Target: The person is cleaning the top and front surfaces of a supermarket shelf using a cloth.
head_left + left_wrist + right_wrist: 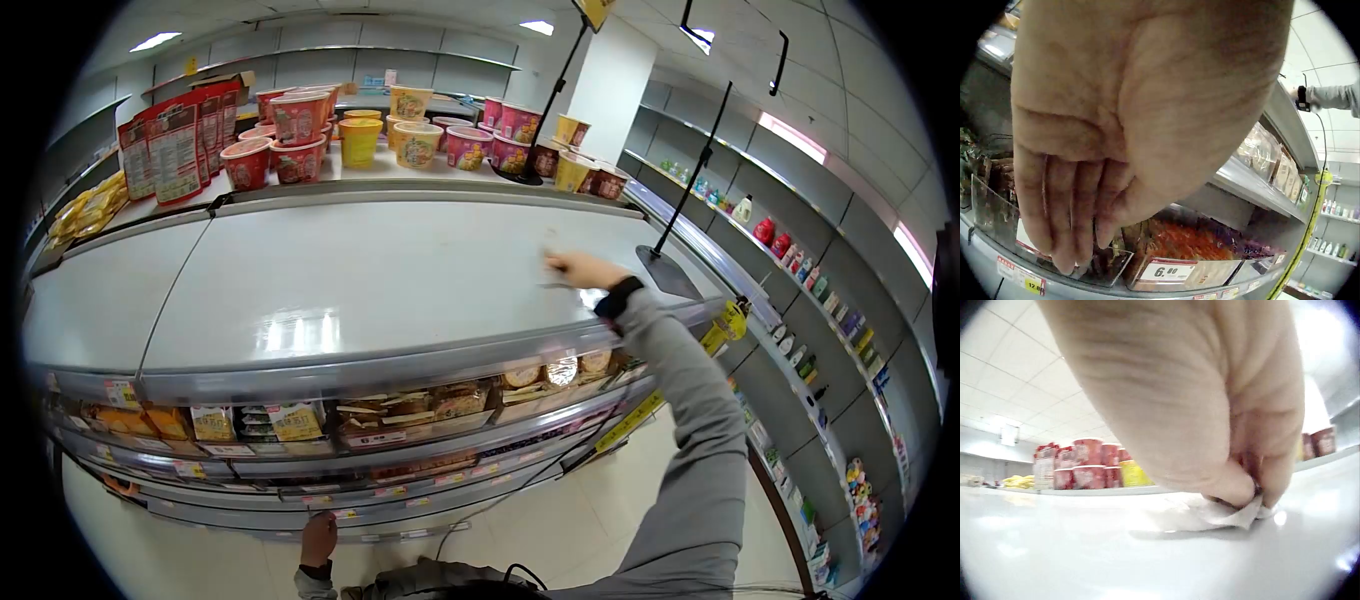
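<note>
Right hand pinching a white wipe on the white surface
Left hand hangs open near the lower shelves.

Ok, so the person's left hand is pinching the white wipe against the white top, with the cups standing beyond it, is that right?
Not quite: the right wrist view shows the right hand pinching the white wipe against the white top. The cups do stand beyond it.
</note>
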`<action>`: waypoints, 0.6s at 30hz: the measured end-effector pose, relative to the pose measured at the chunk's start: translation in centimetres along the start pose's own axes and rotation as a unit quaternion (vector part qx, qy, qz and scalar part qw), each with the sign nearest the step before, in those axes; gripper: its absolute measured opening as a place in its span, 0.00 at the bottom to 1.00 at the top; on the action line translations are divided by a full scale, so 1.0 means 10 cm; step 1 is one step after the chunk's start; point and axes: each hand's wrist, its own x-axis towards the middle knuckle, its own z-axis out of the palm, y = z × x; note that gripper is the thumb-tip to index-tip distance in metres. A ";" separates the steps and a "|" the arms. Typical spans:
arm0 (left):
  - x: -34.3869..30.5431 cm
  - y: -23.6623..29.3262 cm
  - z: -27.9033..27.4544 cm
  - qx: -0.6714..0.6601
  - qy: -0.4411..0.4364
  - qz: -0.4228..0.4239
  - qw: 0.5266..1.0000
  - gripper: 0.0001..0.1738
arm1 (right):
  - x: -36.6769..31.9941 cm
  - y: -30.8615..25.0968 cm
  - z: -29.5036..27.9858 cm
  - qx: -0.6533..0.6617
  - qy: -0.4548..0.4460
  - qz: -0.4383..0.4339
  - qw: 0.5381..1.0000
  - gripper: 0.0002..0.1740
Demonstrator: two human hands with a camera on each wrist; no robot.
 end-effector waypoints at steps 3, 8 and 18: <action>-0.13 -0.16 0.04 0.012 -0.019 -0.012 1.000 0.07 | -0.74 0.72 -0.18 -0.079 0.010 0.059 0.995 0.13; -0.31 -0.19 -0.08 0.017 -0.072 -0.082 0.994 0.05 | -1.05 0.58 -0.12 -0.058 0.048 0.094 0.993 0.16; -0.49 -0.28 -0.39 0.021 -0.022 -0.061 0.998 0.06 | 0.15 -1.87 0.00 0.010 0.014 -0.102 0.995 0.09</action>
